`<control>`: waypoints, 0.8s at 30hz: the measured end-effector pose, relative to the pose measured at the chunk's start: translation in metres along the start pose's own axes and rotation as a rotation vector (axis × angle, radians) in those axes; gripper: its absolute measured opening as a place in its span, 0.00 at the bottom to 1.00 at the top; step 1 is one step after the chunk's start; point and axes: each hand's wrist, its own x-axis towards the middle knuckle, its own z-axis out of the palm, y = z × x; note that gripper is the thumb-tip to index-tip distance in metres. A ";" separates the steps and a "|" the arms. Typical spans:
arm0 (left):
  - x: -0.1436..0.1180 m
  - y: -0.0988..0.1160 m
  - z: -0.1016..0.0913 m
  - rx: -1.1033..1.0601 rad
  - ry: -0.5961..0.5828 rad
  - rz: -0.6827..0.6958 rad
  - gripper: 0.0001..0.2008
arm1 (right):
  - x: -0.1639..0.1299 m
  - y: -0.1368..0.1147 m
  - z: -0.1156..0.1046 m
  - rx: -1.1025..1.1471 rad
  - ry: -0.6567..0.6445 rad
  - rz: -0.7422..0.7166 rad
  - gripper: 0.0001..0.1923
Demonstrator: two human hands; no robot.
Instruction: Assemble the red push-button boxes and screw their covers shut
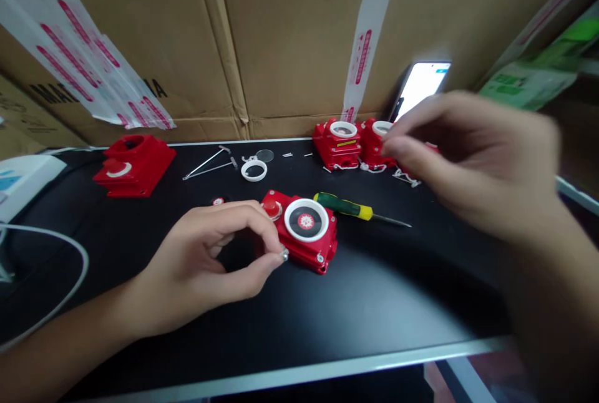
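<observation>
My left hand (213,256) pinches a small shiny metal screw (284,255) between thumb and forefinger, close to the near left side of a red device box (302,253). That box has a red button, a white ring and a dark disc with a red-and-white emblem. Raised to the right, my right hand (486,160) is somewhat blurred, its thumb and forefinger pressed together; what they hold, if anything, cannot be made out. Behind the box lies a screwdriver (346,206) with a green and yellow handle, its blade pointing right.
More red boxes (337,147) stand at the back near a lit phone (421,88). An open red housing (135,166) sits back left. Between them lie a metal bracket (210,165), a white ring (254,171) and small screws (287,155). Cardboard (290,35) walls the back; a cable (79,253) curves at left.
</observation>
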 end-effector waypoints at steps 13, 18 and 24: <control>0.000 -0.002 -0.008 -0.061 0.249 -0.074 0.05 | -0.010 0.011 0.025 -0.159 -0.751 -0.026 0.09; 0.007 -0.004 -0.016 -0.113 0.436 -0.141 0.08 | -0.008 0.010 0.027 -0.179 -0.714 -0.018 0.09; 0.013 -0.008 -0.018 -0.180 0.382 -0.168 0.12 | -0.008 0.009 0.032 -0.174 -0.667 0.009 0.09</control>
